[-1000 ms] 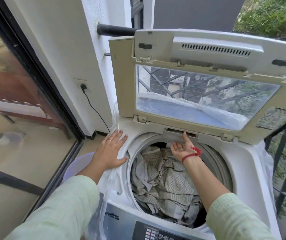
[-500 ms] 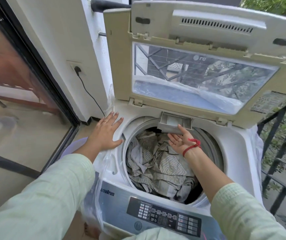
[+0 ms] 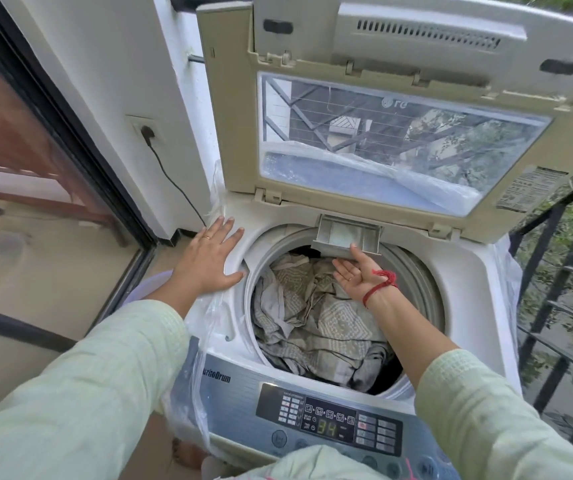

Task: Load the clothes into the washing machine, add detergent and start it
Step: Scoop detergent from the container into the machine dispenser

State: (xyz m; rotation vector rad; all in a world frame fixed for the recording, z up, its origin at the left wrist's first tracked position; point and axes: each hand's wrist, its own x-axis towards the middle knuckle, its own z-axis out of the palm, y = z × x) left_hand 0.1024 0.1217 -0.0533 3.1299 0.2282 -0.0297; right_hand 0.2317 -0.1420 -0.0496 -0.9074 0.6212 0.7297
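The grey patterned clothes [image 3: 316,323] are lying crumpled inside the drum of the top-loading washing machine [image 3: 479,306], filling the round opening at the centre of the view; the lid [image 3: 229,133] is standing raised at twelve o'clock, its window reflecting railings and trees. At about one o'clock on the drum's rim the detergent drawer [image 3: 342,235] is sticking out over the clothes, a pale compartment showing in it; the right hand [image 3: 356,275] is reaching in palm up beneath it, fingers extended and loosely spread, the fingertips touching the drawer's front lip without closing round anything; a red thread bracelet [image 3: 380,284] is circling that wrist. The left hand [image 3: 210,258] is lying flat at nine o'clock from the drum, on the machine's white top deck, fingers splayed wide and gripping nothing, a ring on one finger. At six o'clock the control panel [image 3: 330,420] is glowing with the digits 34; clear plastic wrap [image 3: 205,320] is clinging to the machine's left side. Out at ten o'clock a black plug is sitting in a wall socket [image 3: 144,128], its cord trailing down the white wall; farther left a glass sliding door [image 3: 53,237] is showing a room; at three o'clock a black metal railing [image 3: 562,306] is fronting greenery.
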